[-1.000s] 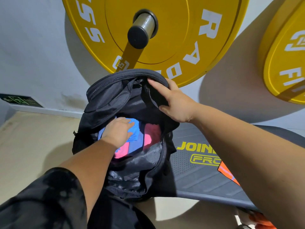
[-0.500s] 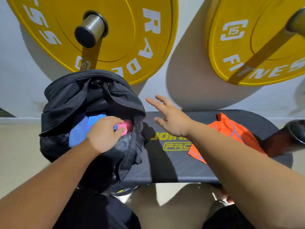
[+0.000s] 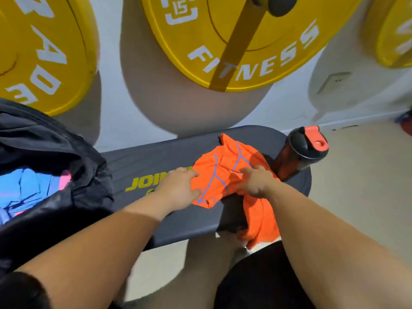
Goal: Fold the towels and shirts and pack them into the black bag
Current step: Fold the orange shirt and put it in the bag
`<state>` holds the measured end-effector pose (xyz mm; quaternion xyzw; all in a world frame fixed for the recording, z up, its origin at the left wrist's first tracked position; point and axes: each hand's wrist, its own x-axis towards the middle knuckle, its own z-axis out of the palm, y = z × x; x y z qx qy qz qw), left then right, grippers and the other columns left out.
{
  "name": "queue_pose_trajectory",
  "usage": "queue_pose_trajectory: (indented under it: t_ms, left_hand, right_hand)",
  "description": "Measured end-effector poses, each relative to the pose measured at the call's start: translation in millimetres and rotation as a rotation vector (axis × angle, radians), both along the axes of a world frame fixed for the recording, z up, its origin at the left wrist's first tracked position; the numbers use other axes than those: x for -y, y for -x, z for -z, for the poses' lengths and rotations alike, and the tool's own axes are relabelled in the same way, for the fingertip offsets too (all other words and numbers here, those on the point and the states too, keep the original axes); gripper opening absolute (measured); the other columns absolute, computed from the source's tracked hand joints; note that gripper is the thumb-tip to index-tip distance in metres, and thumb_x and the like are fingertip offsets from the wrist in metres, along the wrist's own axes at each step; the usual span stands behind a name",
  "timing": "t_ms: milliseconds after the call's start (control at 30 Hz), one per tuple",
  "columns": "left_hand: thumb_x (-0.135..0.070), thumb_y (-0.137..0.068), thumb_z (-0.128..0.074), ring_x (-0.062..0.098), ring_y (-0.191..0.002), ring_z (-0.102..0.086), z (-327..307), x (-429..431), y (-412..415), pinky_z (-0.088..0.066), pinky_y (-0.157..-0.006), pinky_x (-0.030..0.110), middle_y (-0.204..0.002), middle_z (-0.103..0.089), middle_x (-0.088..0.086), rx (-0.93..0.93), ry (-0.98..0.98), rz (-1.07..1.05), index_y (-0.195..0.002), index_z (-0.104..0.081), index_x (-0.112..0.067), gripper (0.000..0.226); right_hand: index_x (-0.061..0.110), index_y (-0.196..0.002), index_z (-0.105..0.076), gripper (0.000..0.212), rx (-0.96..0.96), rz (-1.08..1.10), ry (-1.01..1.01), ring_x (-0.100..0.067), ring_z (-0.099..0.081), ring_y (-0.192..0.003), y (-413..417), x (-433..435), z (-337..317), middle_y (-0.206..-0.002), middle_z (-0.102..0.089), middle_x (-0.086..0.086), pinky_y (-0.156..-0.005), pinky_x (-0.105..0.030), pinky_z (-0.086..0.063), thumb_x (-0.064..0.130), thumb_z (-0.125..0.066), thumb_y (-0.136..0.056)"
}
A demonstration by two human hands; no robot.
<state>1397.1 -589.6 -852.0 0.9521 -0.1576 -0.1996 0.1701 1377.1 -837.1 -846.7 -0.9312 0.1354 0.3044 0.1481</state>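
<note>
An orange shirt [image 3: 227,172] with blue seams lies crumpled on the dark bench [image 3: 156,157], part of it hanging over the near edge. My left hand [image 3: 178,188] rests on the shirt's left edge, fingers touching the fabric. My right hand [image 3: 256,181] presses on the shirt's right side, fingers curled into the cloth. The black bag [image 3: 55,152] stands open at the left end of the bench, with blue cloth [image 3: 24,188] and pink cloth [image 3: 64,181] inside it.
A black shaker bottle [image 3: 301,152] with a red lid stands on the bench's right end, just behind the shirt. Yellow weight plates [image 3: 234,41] hang on the wall behind. Beige floor extends to the right. My knees are under the bench's near edge.
Both hands left the bag: the left came out of its opening and the right let go of its flap. They moved right onto the orange shirt; the view swung right.
</note>
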Motion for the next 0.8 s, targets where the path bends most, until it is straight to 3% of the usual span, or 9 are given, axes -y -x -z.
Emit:
queue_pose_trajectory:
  t_ms: [67,200,267,333,467,533,600,700,800]
  left_hand:
    - [-0.051,-0.083,-0.067,0.030,-0.129,-0.047,21,20,-7,-0.040,-0.108,0.038,-0.136,-0.050,0.009,-0.054,-0.077,-0.009,-0.138,-0.052,-0.033,0.060]
    - [-0.061,-0.082,-0.062,0.040,-0.137,-0.031,49,46,-16,-0.033,-0.113,0.047,-0.155,-0.024,0.014,-0.156,-0.198,-0.046,-0.143,-0.043,-0.042,0.067]
    - [-0.064,-0.082,-0.061,0.042,-0.140,-0.025,56,54,-20,-0.031,-0.114,0.049,-0.160,-0.016,0.012,-0.212,-0.221,-0.064,-0.147,-0.038,-0.041,0.073]
    - [-0.064,-0.080,-0.063,0.041,-0.140,-0.024,61,59,-24,-0.031,-0.114,0.048,-0.160,-0.018,0.010,-0.209,-0.228,-0.091,-0.147,-0.040,-0.033,0.078]
    - [-0.059,-0.073,-0.074,0.031,-0.134,-0.037,63,62,-30,-0.036,-0.109,0.041,-0.147,-0.040,0.006,-0.090,-0.165,-0.093,-0.129,-0.053,-0.012,0.076]
    - [-0.052,-0.074,-0.078,0.031,-0.132,-0.040,64,61,-31,-0.036,-0.107,0.038,-0.140,-0.045,0.007,-0.092,-0.107,-0.092,-0.126,-0.054,-0.008,0.072]
    - [-0.046,-0.075,-0.080,0.033,-0.137,-0.037,63,61,-31,-0.033,-0.111,0.037,-0.147,-0.038,0.011,-0.104,-0.044,-0.145,-0.136,-0.048,-0.006,0.080]
    - [-0.046,-0.075,-0.077,0.038,-0.143,-0.027,59,63,-37,-0.030,-0.116,0.043,-0.161,-0.011,0.011,-0.085,0.003,-0.312,-0.152,-0.030,-0.024,0.093]
    - [-0.055,-0.078,-0.071,0.039,-0.146,-0.019,58,69,-48,-0.026,-0.118,0.049,-0.165,0.000,0.010,-0.113,-0.111,-0.281,-0.154,-0.020,-0.042,0.092]
  right_hand:
    - [0.045,-0.145,-0.041,0.093,0.007,0.012,-0.016,-0.035,-0.025,-0.145,-5,4,9,-0.156,-0.028,-0.017,-0.116,-0.043,-0.030,0.069,-0.059,-0.057]
    - [0.038,-0.136,-0.053,0.083,-0.042,-0.043,-0.034,-0.034,-0.013,-0.150,-14,7,30,-0.162,-0.021,-0.009,-0.118,-0.050,-0.023,0.064,-0.051,-0.058]
    - [0.033,-0.139,-0.051,0.069,-0.074,-0.034,-0.024,-0.037,-0.007,-0.151,-12,5,29,-0.165,-0.009,-0.005,-0.119,-0.051,-0.020,0.055,-0.056,-0.074]
    - [0.032,-0.146,-0.043,0.064,-0.077,0.002,-0.019,-0.036,-0.001,-0.152,-13,8,34,-0.166,0.002,-0.001,-0.118,-0.054,-0.017,0.044,-0.060,-0.085]
    - [0.027,-0.152,-0.033,0.074,-0.086,0.057,-0.045,-0.034,0.004,-0.152,-17,12,41,-0.166,0.007,-0.003,-0.117,-0.059,-0.012,0.040,-0.061,-0.085]
    - [0.024,-0.151,-0.033,0.080,-0.069,0.082,-0.037,-0.033,-0.004,-0.151,-18,12,44,-0.165,0.000,-0.001,-0.116,-0.057,-0.015,0.043,-0.064,-0.081]
    - [0.022,-0.147,-0.041,0.081,-0.014,0.142,-0.029,-0.031,-0.022,-0.145,-20,10,40,-0.160,-0.020,-0.001,-0.113,-0.052,-0.023,0.048,-0.068,-0.075]
    - [0.018,-0.131,-0.060,0.059,0.090,0.259,-0.094,-0.034,-0.045,-0.131,-30,7,39,-0.140,-0.048,-0.007,-0.106,-0.046,-0.038,0.054,-0.059,-0.084]
    - [0.013,-0.115,-0.068,0.052,0.163,0.270,-0.119,-0.037,-0.057,-0.116,-40,9,43,-0.124,-0.062,-0.013,-0.097,-0.044,-0.047,0.054,-0.054,-0.087]
